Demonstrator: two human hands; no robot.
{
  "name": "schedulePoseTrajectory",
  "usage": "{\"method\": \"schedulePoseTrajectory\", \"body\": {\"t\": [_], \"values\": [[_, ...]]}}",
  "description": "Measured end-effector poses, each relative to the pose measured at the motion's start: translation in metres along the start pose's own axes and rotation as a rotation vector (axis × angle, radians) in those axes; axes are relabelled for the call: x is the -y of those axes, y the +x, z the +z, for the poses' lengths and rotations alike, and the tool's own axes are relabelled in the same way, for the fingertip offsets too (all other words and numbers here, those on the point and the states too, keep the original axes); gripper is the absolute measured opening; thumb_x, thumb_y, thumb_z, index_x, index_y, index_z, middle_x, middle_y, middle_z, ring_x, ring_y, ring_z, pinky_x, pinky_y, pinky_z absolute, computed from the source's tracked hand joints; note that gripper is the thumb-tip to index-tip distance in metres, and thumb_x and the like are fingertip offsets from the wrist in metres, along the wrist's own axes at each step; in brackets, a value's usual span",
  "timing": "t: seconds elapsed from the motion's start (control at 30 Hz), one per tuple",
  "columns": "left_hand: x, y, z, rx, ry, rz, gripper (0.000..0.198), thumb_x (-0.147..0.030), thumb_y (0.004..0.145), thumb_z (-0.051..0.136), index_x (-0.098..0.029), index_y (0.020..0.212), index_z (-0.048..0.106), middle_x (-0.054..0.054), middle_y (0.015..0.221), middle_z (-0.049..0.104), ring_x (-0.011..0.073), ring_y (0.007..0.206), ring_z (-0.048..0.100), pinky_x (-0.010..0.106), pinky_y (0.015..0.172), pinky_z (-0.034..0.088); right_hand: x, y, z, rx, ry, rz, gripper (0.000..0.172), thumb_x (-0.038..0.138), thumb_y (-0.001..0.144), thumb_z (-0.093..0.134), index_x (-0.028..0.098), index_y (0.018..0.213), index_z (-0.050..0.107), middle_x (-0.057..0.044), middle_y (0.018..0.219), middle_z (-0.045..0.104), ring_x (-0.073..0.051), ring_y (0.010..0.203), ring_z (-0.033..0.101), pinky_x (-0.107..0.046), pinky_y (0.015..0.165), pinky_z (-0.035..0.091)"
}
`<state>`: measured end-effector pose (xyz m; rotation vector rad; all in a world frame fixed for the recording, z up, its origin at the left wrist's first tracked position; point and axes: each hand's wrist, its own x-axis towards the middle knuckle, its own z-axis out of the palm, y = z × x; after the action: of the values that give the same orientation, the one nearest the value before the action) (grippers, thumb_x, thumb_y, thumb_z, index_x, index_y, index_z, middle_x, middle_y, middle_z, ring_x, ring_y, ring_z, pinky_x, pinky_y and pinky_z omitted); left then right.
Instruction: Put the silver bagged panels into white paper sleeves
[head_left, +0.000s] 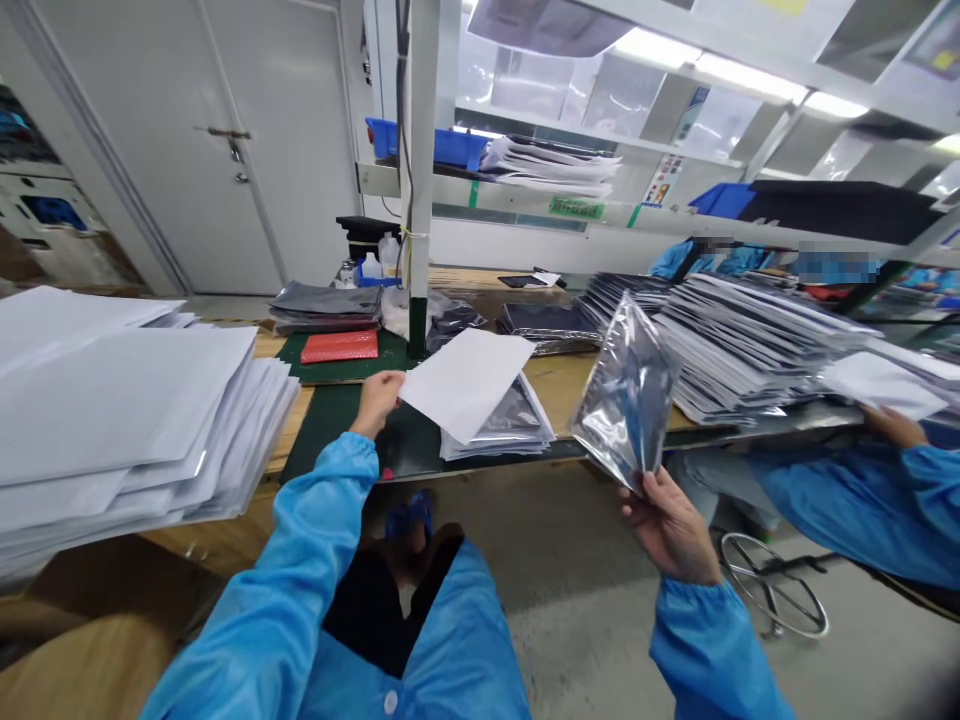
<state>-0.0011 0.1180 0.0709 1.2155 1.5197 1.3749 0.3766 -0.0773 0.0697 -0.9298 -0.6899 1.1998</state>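
Note:
My left hand [377,403] pinches the near corner of a white paper sheet [465,385], which lies partly over a low stack of silver anti-static bags [506,425]. My right hand [670,525] holds up a shiny silver anti-static bag [626,390] by its lower corner, off the bench edge. A tall pile of white paper sheets [127,410] lies to my left. To the right stands a large stack of dark bags [750,345], close to a co-worker's hand [892,427] gripping a white sheet [881,385].
A wooden workbench [570,380] carries a green mat [330,440], a red packet [339,346] and a grey bag stack [326,307]. A steel upright [420,180] rises behind the mat. Blue bins [427,145] sit on an overhead shelf. A co-worker's blue sleeve [847,510] enters at right.

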Motion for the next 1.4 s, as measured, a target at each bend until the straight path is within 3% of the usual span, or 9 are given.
{"method": "schedulePoseTrajectory", "body": {"t": [0.17, 0.3, 0.43, 0.53, 0.67, 0.8, 0.93, 1.13, 1.4], "values": [[-0.004, -0.025, 0.015, -0.115, 0.306, 0.312, 0.047, -0.03, 0.076, 0.07, -0.018, 0.121, 0.063, 0.016, 0.139, 0.045, 0.0353, 0.135, 0.038, 0.052, 0.113, 0.032, -0.016, -0.036, -0.02, -0.109, 0.01, 0.024, 0.04, 0.035, 0.06, 0.093, 0.026, 0.09, 0.069, 0.005, 0.077, 0.068, -0.013, 0.059, 0.068, -0.019, 0.045, 0.055], [0.0, -0.062, 0.028, 0.074, 0.719, 0.4, 0.07, -0.03, 0.073, 0.071, -0.021, 0.139, 0.051, 0.019, 0.161, 0.014, 0.0461, 0.146, 0.013, 0.067, 0.112, 0.021, -0.036, -0.063, -0.021, -0.123, 0.017, 0.049, 0.037, 0.039, 0.063, 0.091, 0.026, 0.09, 0.069, 0.003, 0.076, 0.066, -0.014, 0.06, 0.067, -0.02, 0.044, 0.053], [0.003, -0.079, 0.023, 0.086, 0.899, 0.456, 0.084, -0.022, 0.071, 0.068, -0.024, 0.149, 0.037, 0.017, 0.164, 0.001, 0.0488, 0.147, -0.004, 0.076, 0.108, 0.014, -0.052, -0.08, -0.015, -0.13, 0.048, 0.112, 0.039, 0.037, 0.066, 0.09, 0.027, 0.097, 0.069, 0.002, 0.075, 0.066, -0.015, 0.059, 0.066, -0.021, 0.044, 0.052], [0.006, -0.077, 0.019, 0.069, 0.96, 0.599, 0.053, -0.017, 0.077, 0.061, -0.024, 0.129, 0.061, 0.017, 0.155, 0.036, 0.0451, 0.145, 0.02, 0.074, 0.109, 0.013, -0.059, -0.083, -0.009, -0.134, 0.079, 0.119, 0.04, 0.036, 0.065, 0.091, 0.029, 0.097, 0.069, 0.002, 0.077, 0.067, -0.016, 0.058, 0.066, -0.023, 0.044, 0.052], [0.01, -0.06, 0.019, 0.115, 0.833, 0.653, 0.029, -0.014, 0.086, 0.045, -0.018, 0.088, 0.073, 0.015, 0.099, 0.073, 0.0318, 0.101, 0.066, 0.055, 0.103, 0.041, -0.065, -0.082, -0.004, -0.129, 0.102, 0.119, 0.039, 0.037, 0.064, 0.091, 0.028, 0.095, 0.069, 0.002, 0.078, 0.066, -0.014, 0.056, 0.064, -0.021, 0.043, 0.051], [0.004, -0.053, 0.019, 0.007, 0.533, 0.742, 0.022, -0.019, 0.085, 0.049, -0.019, 0.086, 0.071, 0.011, 0.094, 0.073, 0.0256, 0.092, 0.067, 0.037, 0.087, 0.051, -0.071, -0.085, -0.005, -0.108, 0.068, 0.107, 0.04, 0.038, 0.069, 0.088, 0.028, 0.103, 0.068, 0.001, 0.08, 0.062, -0.013, 0.057, 0.063, -0.021, 0.045, 0.051], [-0.003, -0.067, 0.023, 0.077, 0.4, 0.788, 0.022, -0.013, 0.08, 0.053, -0.019, 0.094, 0.068, 0.005, 0.089, 0.07, 0.0204, 0.085, 0.065, 0.031, 0.08, 0.05, -0.074, -0.096, -0.008, -0.092, 0.027, 0.099, 0.043, 0.039, 0.073, 0.084, 0.027, 0.11, 0.066, 0.0, 0.08, 0.062, -0.013, 0.056, 0.061, -0.022, 0.045, 0.049], [-0.001, -0.086, 0.037, 0.22, 0.495, 0.825, 0.019, -0.022, 0.082, 0.063, -0.02, 0.1, 0.071, 0.005, 0.081, 0.064, 0.0214, 0.082, 0.06, 0.033, 0.079, 0.047, -0.074, -0.119, -0.012, -0.05, -0.016, 0.141, 0.042, 0.042, 0.073, 0.084, 0.026, 0.108, 0.068, -0.003, 0.08, 0.065, -0.014, 0.051, 0.059, -0.025, 0.045, 0.047], [-0.014, -0.099, 0.054, 0.071, 0.671, 0.854, 0.025, -0.021, 0.088, 0.05, -0.019, 0.076, 0.072, 0.007, 0.076, 0.06, 0.0216, 0.079, 0.055, 0.036, 0.076, 0.042, -0.081, -0.156, -0.027, 0.038, -0.068, 0.258, 0.047, 0.045, 0.076, 0.081, 0.026, 0.116, 0.067, -0.008, 0.086, 0.072, -0.016, 0.046, 0.061, -0.027, 0.046, 0.048]]}}
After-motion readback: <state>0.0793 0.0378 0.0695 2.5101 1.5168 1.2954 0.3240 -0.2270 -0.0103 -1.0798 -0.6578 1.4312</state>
